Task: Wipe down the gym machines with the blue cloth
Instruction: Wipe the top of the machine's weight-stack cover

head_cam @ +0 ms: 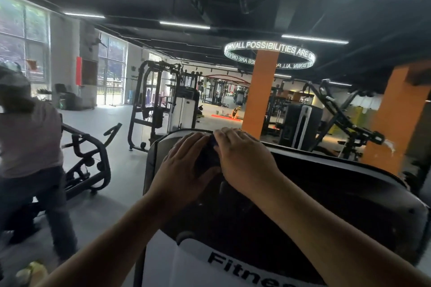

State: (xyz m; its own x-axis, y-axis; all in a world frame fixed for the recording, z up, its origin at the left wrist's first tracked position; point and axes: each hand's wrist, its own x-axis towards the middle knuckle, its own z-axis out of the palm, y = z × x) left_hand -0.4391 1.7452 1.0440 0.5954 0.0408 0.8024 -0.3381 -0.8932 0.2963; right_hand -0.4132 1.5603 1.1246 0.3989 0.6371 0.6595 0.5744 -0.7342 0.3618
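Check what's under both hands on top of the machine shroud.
The dark blue cloth, showing only between the left hand and right hand, pressed on the black shroud. Its extent under the palms is covered.

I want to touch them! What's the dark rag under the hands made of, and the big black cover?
The cloth looks like soft fabric, matte dark blue: it bunches between the left hand and right hand. The machine cover seems hard moulded plastic, smooth and slightly glossy: light gleams along its rounded edge. Painted metal is possible too.
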